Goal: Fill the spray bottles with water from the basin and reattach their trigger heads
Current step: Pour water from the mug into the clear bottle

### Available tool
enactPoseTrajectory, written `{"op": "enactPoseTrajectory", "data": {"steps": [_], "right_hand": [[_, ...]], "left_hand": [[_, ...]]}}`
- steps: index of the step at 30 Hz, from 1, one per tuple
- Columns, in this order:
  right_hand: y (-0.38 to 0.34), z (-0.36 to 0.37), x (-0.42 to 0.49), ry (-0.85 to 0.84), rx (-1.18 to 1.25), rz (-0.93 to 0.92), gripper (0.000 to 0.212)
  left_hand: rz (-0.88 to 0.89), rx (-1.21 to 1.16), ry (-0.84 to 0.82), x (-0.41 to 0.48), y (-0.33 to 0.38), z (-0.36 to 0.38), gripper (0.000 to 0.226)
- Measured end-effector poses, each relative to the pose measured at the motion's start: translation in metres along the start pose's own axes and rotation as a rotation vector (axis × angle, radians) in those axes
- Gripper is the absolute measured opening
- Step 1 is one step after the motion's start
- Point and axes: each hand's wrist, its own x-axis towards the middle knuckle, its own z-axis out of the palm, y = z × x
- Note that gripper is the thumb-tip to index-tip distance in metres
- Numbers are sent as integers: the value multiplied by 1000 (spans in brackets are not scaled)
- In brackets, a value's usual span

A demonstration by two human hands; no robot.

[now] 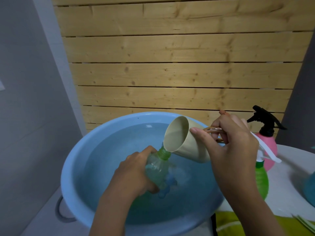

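The left hand (136, 171) grips the headless green bottle (158, 169), fingers curled round its body from eight o'clock. The bottle is held low over the water (127, 138) near the middle of the blue basin (68, 167), and its threaded neck tilts toward one o'clock, clear of the fingers. The right hand (233, 145) holds the beige cup (190, 149), fingers hooked through its copper handle (215, 129) and thumb pressed on the wall. The cup lies tipped at the bottle's two o'clock, with its lip at the bottle's mouth. At the basin's three o'clock, on the white table (286, 193), stand a pink spray bottle (270, 145) with a black trigger head (265, 120) and a green spray bottle (261, 181) with a white trigger head (267, 151).
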Motion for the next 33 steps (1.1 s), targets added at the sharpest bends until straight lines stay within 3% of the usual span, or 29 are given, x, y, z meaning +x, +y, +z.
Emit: {"op": "enactPoseTrajectory", "data": {"steps": [33], "right_hand": [[-1,-1,0,3,-68,-79,32]], "left_hand": [[3,-78,-5,3,-3,2,74]]}}
